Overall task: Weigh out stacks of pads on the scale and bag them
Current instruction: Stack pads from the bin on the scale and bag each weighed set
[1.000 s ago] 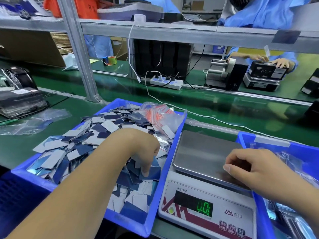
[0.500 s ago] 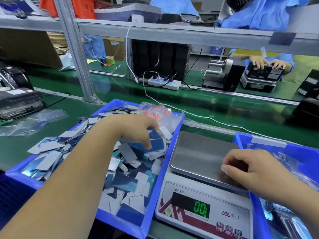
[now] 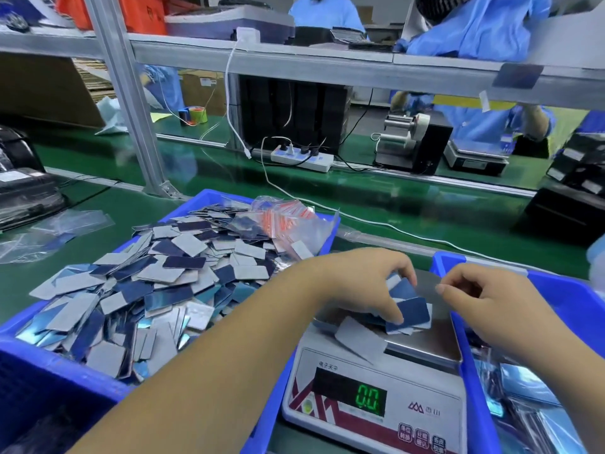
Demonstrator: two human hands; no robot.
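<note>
My left hand [image 3: 363, 283] grips a loose stack of blue and grey pads [image 3: 407, 309] just over the steel pan of the white scale [image 3: 422, 342]. A grey pad [image 3: 360, 342] hangs over the pan's front edge. The scale's green display [image 3: 368, 397] reads 0.0. My right hand [image 3: 481, 299] hovers close beside the stack at the pan's right, fingers curled with nothing in them. A blue bin [image 3: 39, 362] on the left is heaped with several loose pads [image 3: 157, 276], and a bundle of clear bags with red strips [image 3: 288, 221] lies at its far corner.
Another blue bin [image 3: 550, 283] with filled clear bags stands right of the scale. Empty clear bags [image 3: 49, 231] lie on the green table at left. A power strip [image 3: 302, 157], white cable, metal frame post [image 3: 131, 103] and tape dispenser [image 3: 412, 142] stand behind. People in blue coats work opposite.
My left hand lifted a handful of pads out of the left bin and carried it right onto the scale pan. My right hand rose slightly off the pan's edge toward the stack.
</note>
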